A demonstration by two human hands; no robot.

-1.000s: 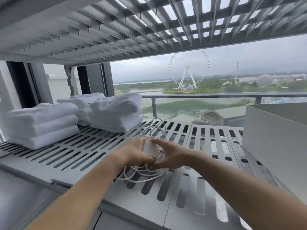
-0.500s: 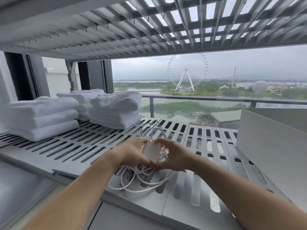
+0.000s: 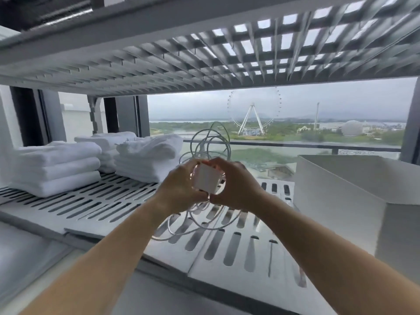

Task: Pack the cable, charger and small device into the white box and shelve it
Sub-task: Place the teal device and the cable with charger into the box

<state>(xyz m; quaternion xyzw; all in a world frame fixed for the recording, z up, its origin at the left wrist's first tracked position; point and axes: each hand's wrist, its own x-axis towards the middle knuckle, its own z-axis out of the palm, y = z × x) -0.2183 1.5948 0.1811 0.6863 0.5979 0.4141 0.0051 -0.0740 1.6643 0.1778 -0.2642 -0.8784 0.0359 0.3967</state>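
I hold the charger [image 3: 205, 181] clamped between left hand [image 3: 179, 186] and right hand [image 3: 236, 185], cable [image 3: 210, 142] trailing, above the shelf [image 3: 95, 201]; next, carry right into the white box [image 3: 341, 187].

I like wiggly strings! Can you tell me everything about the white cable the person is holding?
The cable is thin, white and smooth, like plastic-coated cord. It is tangled in loose, uneven loops. Some loops spring up above the hands; others droop below, just over the slotted shelf. The left hand and right hand bunch its middle together with a small white charger block. Its ends are hidden.
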